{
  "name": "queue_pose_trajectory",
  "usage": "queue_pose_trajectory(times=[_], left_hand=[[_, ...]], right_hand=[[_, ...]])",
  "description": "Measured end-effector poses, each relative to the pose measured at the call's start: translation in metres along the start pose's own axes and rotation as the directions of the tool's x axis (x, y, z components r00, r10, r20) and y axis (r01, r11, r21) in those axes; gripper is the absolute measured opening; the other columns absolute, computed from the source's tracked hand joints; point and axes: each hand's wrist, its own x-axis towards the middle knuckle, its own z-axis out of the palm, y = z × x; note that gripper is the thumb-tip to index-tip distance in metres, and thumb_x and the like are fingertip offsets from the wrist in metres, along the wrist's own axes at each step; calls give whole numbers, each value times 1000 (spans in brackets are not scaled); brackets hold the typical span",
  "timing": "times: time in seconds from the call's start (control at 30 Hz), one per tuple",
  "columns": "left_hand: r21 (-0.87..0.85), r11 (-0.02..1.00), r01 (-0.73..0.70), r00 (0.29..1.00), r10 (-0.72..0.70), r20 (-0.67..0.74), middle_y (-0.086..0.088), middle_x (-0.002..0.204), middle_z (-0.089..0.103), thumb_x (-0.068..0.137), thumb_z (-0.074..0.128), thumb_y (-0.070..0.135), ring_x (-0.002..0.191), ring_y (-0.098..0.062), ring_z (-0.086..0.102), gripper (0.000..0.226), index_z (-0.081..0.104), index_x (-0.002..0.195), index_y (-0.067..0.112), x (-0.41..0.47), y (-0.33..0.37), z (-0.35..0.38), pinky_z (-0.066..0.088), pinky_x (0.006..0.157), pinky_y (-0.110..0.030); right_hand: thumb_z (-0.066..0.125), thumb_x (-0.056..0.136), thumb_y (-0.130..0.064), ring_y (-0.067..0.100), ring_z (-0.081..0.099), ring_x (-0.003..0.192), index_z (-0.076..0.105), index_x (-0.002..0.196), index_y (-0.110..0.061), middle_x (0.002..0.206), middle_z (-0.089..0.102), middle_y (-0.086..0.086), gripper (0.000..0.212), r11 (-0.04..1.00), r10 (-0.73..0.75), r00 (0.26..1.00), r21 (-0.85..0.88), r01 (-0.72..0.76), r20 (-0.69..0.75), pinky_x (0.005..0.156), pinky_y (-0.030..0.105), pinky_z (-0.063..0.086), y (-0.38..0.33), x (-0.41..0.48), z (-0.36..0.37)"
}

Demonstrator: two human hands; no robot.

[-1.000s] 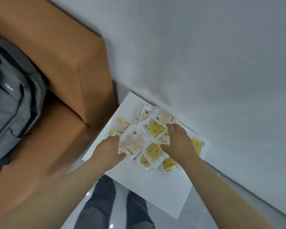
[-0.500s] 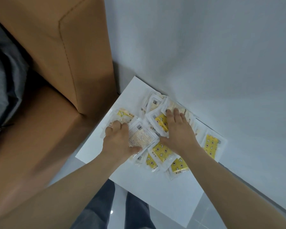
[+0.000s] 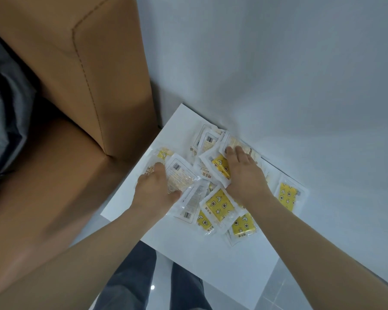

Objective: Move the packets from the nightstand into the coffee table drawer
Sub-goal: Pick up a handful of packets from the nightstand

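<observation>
Standing at the near edge of the nightstand (image 3: 211, 260), the person is working both hands deeper into the packets (image 3: 218, 205), which are lying heaped toward the far edge by the wall. The left hand (image 3: 154, 193) is now curling round the heap's left side, fingers tucked under a barcoded packet, thumb pinching it. The right hand (image 3: 244, 175) is pressing flat with straight fingers, reaching further back than a second ago. One packet (image 3: 288, 196) is lying apart near the right edge. Gathering is seemingly starting: nothing is lifted, and the drawer is out of view.
</observation>
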Motion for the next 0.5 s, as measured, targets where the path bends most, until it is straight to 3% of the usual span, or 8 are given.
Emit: queue_pose_trajectory(times=[0.23, 0.33, 0.43, 0.5], left_hand=[[-65, 998, 21, 999, -24, -46, -1, 122, 56, 79, 73, 33, 100, -20, 54, 52, 41, 117, 20, -11, -6, -3, 52, 66, -23], [-112, 992, 49, 999, -50, -9, 4, 127, 55, 81, 72, 31, 93, -17, 57, 47, 39, 115, 25, -16, -4, -8, 52, 61, -17], [-180, 981, 67, 997, -60, 45, 9, 123, 56, 84, 69, 28, 84, -11, 56, 40, 38, 110, 28, -21, -1, -16, 42, 52, -10], [-204, 977, 67, 997, -56, 57, 9, 121, 57, 84, 69, 28, 86, -11, 57, 39, 40, 109, 26, -26, 3, -23, 42, 53, -12]], right_hand=[[56, 88, -12, 22, 39, 136, 14, 151, -21, 157, 22, 5, 76, 999, -26, 997, -43, 23, -69, 97, 34, 45, 4, -2, -12], [52, 88, -5, 20, 49, 127, 21, 150, -22, 152, 35, 1, 71, 1000, -19, 992, -20, 16, -128, 90, 32, 47, 10, -8, -21], [51, 91, -6, 25, 61, 103, 35, 145, -22, 125, 61, 5, 59, 998, -8, 967, 63, 24, -253, 73, 28, 42, 14, -20, -37], [49, 91, -6, 28, 62, 90, 40, 143, -22, 106, 67, 8, 55, 994, 7, 960, 106, 24, -279, 68, 26, 35, 14, -30, -50]])
